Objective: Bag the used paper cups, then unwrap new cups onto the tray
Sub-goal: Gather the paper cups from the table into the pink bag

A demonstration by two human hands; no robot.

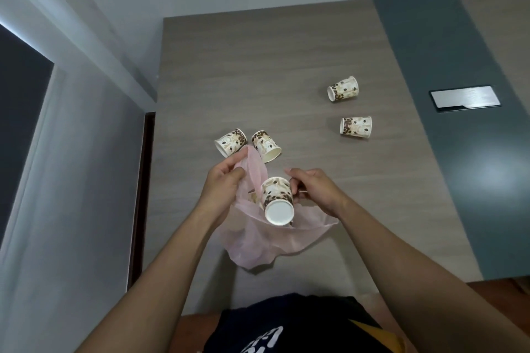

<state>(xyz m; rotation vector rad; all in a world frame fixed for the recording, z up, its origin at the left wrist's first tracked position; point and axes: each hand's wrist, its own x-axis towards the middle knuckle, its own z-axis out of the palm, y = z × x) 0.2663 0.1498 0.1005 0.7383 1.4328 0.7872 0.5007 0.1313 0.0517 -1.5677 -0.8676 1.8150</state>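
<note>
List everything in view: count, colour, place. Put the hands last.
Table: one, grey-brown wood grain, dark teal strip at right.
Metal plate: one, silver, in the teal strip.
Pink plastic bag: one, translucent, held open over the table.
Held paper cup: one, cream with brown coffee-bean print, base toward camera, at the bag's mouth.
Loose paper cups: four, same print, on their sides on the table; two at right, two just beyond the bag.
Left hand: one, grips the bag's rim.
Right hand: one, holds the cup.

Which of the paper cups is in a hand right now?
The cup at the pink bag's mouth, gripped by the right hand; four others lie on the table.
</note>
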